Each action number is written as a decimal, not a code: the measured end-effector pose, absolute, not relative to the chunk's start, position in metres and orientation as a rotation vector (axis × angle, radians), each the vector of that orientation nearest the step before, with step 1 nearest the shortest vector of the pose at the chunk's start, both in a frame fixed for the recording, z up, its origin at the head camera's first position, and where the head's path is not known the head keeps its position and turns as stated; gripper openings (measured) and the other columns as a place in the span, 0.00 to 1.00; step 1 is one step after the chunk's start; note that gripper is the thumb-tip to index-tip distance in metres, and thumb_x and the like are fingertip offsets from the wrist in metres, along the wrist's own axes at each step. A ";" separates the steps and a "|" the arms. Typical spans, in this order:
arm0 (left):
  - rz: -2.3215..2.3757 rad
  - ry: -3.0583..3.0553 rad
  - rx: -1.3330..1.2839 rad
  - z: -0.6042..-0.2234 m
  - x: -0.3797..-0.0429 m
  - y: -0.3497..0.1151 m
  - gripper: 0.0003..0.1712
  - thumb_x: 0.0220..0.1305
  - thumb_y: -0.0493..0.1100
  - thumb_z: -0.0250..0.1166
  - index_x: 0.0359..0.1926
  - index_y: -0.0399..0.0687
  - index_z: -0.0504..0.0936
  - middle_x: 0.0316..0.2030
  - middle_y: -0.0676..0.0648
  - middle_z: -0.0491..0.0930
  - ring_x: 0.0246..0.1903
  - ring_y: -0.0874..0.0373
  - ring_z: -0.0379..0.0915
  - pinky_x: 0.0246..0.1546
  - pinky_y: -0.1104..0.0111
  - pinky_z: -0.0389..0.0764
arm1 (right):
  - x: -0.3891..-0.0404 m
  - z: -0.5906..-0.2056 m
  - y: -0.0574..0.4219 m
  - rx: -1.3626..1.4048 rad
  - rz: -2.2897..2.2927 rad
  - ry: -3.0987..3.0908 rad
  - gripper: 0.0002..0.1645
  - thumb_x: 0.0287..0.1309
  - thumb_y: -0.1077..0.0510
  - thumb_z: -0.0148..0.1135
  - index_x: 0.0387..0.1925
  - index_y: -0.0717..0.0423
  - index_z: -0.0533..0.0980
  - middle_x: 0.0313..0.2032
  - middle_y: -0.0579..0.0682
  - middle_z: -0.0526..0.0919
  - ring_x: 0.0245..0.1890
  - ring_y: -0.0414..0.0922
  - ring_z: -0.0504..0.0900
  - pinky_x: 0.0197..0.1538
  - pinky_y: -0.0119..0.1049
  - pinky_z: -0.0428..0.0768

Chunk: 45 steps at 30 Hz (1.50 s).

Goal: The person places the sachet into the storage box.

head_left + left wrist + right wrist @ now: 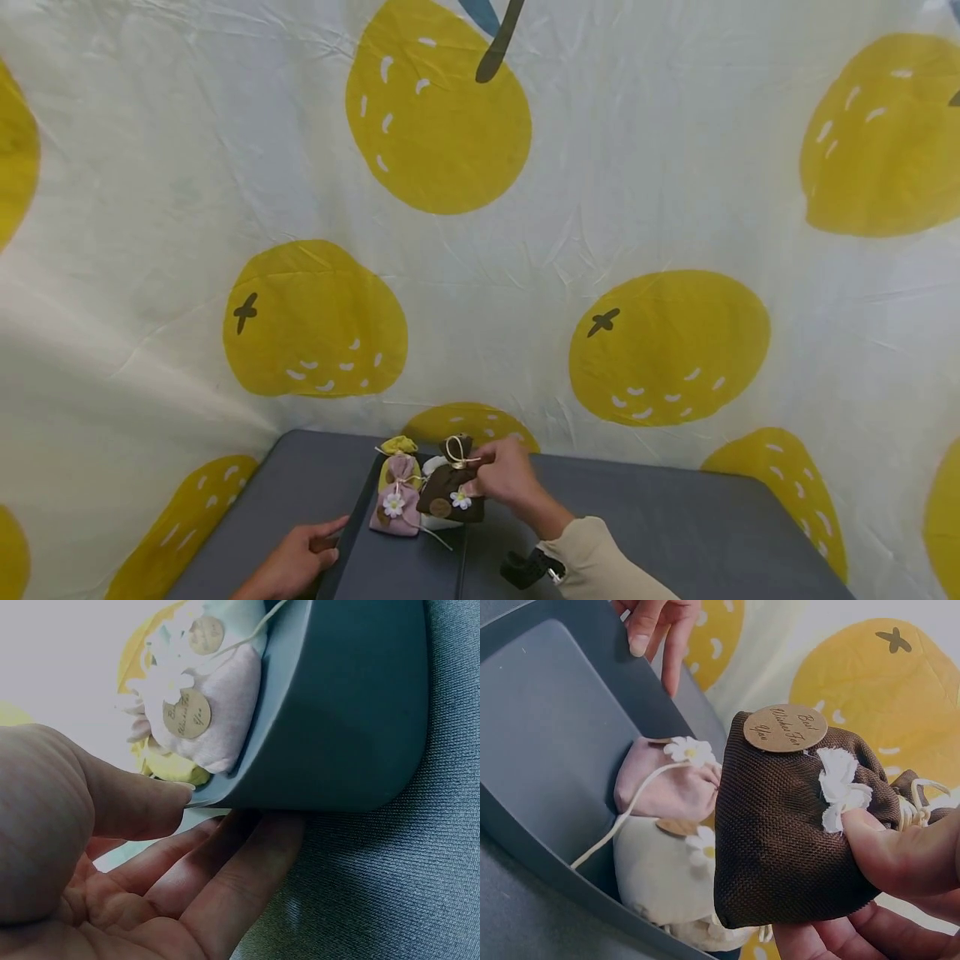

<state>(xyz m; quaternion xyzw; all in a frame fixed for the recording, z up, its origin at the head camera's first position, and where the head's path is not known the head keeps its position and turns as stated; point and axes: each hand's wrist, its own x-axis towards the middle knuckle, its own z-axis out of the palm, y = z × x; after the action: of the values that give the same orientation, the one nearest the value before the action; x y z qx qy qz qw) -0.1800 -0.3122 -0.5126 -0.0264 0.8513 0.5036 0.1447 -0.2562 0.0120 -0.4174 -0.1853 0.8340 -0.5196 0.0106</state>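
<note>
My right hand (510, 477) grips a dark brown drawstring pouch (787, 825) with a round "Best Wishes For You" tag and a white cloth flower. Its thumb presses by the flower, with fingers under the pouch. The pouch is raised over a dark grey bin (547, 697). Inside the bin lie a pink pouch (395, 504) with a daisy, a white pouch (656, 862) and a yellow pouch (400, 446). At the bin's left wall, my left hand (296, 560) holds the rim, thumb at the edge and fingers against the outside.
The bin stands on a grey padded surface (637, 517). Behind it hangs a pale cloth (480, 317) printed with yellow fruit. A black strap (525, 569) is around the right wrist. A loose cream cord (622, 817) trails across the bin.
</note>
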 end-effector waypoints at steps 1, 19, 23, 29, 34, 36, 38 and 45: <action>1.457 2.450 -0.065 -0.513 -0.180 -0.312 0.31 0.65 0.33 0.61 0.68 0.29 0.67 0.65 0.22 0.65 0.60 0.29 0.71 0.51 0.49 0.83 | -0.255 -0.417 0.011 -0.584 -1.632 2.594 0.16 0.29 0.72 0.76 0.30 0.65 0.86 0.27 0.56 0.87 0.25 0.40 0.80 0.23 0.32 0.81; 1.431 2.455 -0.124 -0.514 -0.179 -0.309 0.31 0.64 0.33 0.62 0.67 0.29 0.68 0.64 0.23 0.66 0.59 0.30 0.73 0.50 0.49 0.83 | -0.252 -0.421 -0.007 -0.597 -1.607 2.609 0.12 0.29 0.71 0.77 0.24 0.62 0.86 0.21 0.51 0.84 0.22 0.40 0.75 0.21 0.33 0.78; 1.429 2.473 -0.112 -0.515 -0.179 -0.309 0.31 0.64 0.33 0.62 0.67 0.29 0.68 0.64 0.22 0.67 0.58 0.31 0.74 0.50 0.49 0.83 | -0.252 -0.421 -0.010 -0.595 -1.610 2.609 0.12 0.29 0.71 0.77 0.23 0.62 0.85 0.21 0.50 0.83 0.22 0.40 0.74 0.21 0.32 0.77; 1.395 2.486 -0.132 -0.515 -0.177 -0.309 0.31 0.64 0.34 0.62 0.67 0.31 0.69 0.61 0.23 0.71 0.55 0.33 0.77 0.48 0.50 0.84 | -0.251 -0.424 -0.014 -0.583 -1.598 2.627 0.13 0.27 0.71 0.78 0.23 0.61 0.85 0.21 0.49 0.83 0.23 0.40 0.73 0.22 0.31 0.75; 1.425 2.472 -0.101 -0.514 -0.178 -0.311 0.31 0.64 0.33 0.62 0.68 0.29 0.68 0.63 0.23 0.68 0.57 0.31 0.75 0.50 0.49 0.84 | -0.248 -0.424 -0.018 -0.611 -1.605 2.614 0.11 0.28 0.71 0.77 0.22 0.61 0.85 0.20 0.50 0.83 0.23 0.40 0.73 0.21 0.31 0.75; 1.425 2.476 -0.086 -0.514 -0.178 -0.312 0.31 0.65 0.33 0.62 0.68 0.29 0.67 0.64 0.23 0.67 0.57 0.31 0.74 0.50 0.49 0.83 | -0.247 -0.424 -0.019 -0.620 -1.613 2.603 0.12 0.28 0.72 0.76 0.22 0.61 0.85 0.20 0.51 0.84 0.22 0.40 0.73 0.21 0.32 0.75; 1.419 2.484 -0.090 -0.515 -0.179 -0.312 0.31 0.65 0.34 0.62 0.67 0.29 0.68 0.63 0.23 0.68 0.57 0.31 0.75 0.50 0.49 0.84 | -0.247 -0.425 -0.020 -0.624 -1.613 2.604 0.13 0.27 0.72 0.77 0.23 0.61 0.86 0.21 0.52 0.85 0.23 0.40 0.74 0.21 0.32 0.76; 1.411 2.499 -0.087 -0.515 -0.180 -0.311 0.31 0.64 0.33 0.62 0.67 0.29 0.68 0.63 0.23 0.68 0.57 0.31 0.75 0.50 0.49 0.84 | -0.246 -0.428 -0.025 -0.608 -1.632 2.574 0.14 0.28 0.73 0.77 0.25 0.60 0.87 0.23 0.53 0.86 0.22 0.40 0.76 0.21 0.32 0.77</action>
<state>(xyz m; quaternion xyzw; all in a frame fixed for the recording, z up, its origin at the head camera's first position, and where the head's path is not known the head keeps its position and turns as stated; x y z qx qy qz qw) -0.1796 -0.3107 -0.5148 -0.0301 0.8625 0.4869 0.1349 -0.2461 -0.0248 -0.4275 -0.1956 0.8281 -0.5251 0.0169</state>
